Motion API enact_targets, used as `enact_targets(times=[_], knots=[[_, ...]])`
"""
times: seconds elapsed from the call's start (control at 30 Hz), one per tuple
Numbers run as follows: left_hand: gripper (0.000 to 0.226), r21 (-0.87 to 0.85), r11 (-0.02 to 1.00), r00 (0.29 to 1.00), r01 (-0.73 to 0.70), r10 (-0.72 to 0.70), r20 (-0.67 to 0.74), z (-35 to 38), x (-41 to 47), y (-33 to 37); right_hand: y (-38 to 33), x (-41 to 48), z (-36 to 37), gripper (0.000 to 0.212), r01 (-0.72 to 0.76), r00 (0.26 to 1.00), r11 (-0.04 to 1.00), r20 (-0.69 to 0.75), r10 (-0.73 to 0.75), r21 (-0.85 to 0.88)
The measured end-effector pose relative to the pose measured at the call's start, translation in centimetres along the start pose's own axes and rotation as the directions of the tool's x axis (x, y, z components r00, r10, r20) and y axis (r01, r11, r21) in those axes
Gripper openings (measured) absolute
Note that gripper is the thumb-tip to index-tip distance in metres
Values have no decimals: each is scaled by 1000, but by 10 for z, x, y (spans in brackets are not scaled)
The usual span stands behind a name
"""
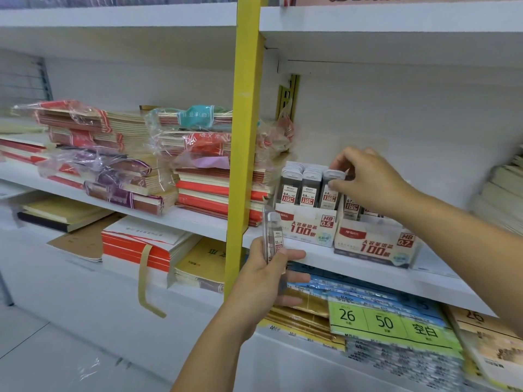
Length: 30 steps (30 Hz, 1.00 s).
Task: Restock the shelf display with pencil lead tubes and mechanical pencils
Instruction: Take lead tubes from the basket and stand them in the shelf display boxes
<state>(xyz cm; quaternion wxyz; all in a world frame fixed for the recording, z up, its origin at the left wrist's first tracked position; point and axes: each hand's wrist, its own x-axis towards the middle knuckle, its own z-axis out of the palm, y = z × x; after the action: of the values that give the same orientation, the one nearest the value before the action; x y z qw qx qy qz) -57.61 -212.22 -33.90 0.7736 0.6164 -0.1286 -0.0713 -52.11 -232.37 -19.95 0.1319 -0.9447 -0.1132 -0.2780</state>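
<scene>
White 0.5 HB cardboard display box (307, 227), mid shelf: two rows full. Right hand (368, 176) pinches a grey-capped clear lead tube (331, 190) into the third row; left hand (266, 275) grips spare tubes (273, 239), unplaced. Mechanical pencils: none visible.

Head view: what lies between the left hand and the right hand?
In the head view, the HB 0.5 display box with its rows of lead tubes.

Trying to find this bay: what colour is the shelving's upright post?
The upright post is yellow; head view shows it best.
</scene>
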Motion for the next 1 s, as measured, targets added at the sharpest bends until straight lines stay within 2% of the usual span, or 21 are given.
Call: enact_targets(times=[0.17,0.23,0.33,0.43,0.5,0.53,0.63,0.7,0.77,0.83,0.9,0.93,1.0], knots=[[20,-61,998,999,-2,0,-36,1,-1,3,9,4,2,13,27,991,988,-124,-46,-149],[19,-92,996,998,-6,1,-60,1,-1,3,9,5,3,16,24,984,985,-167,-54,-174],[19,-115,993,998,-26,19,-56,2,-2,5,9,4,3,23,36,985,969,-156,-76,-243],[28,-118,992,999,-46,45,-13,3,-5,8,0,-8,0,32,49,981,967,-168,-93,-250],[36,-117,991,998,-62,64,19,4,-7,9,-11,-27,-1,35,87,978,989,-178,-108,-122],[36,-121,990,997,-69,73,31,5,-7,10,-18,-38,-1,35,100,983,995,-154,-98,5],[33,-137,988,994,-75,84,64,7,-10,10,-38,-67,4,31,23,998,915,40,-43,403],[33,-135,988,992,-74,87,89,9,-12,9,-44,-77,9,32,-65,986,860,166,-24,507],[34,-136,988,992,-72,85,97,11,-14,8,-46,-80,11,30,-104,980,823,200,-12,559],[34,-147,988,995,-51,63,82,12,-13,9,-43,-75,4,27,-115,991,780,123,49,615],[30,-156,988,1000,-15,19,22,11,-11,8,-36,-65,-12,20,-69,992,746,-33,121,663],[26,-150,989,1000,-5,3,-19,10,-10,7,-32,-57,-21,19,-26,984,752,-116,136,659],[21,-106,994,997,-16,8,-81,8,-7,5,-25,-43,-34,21,54,964,847,-250,94,529]])
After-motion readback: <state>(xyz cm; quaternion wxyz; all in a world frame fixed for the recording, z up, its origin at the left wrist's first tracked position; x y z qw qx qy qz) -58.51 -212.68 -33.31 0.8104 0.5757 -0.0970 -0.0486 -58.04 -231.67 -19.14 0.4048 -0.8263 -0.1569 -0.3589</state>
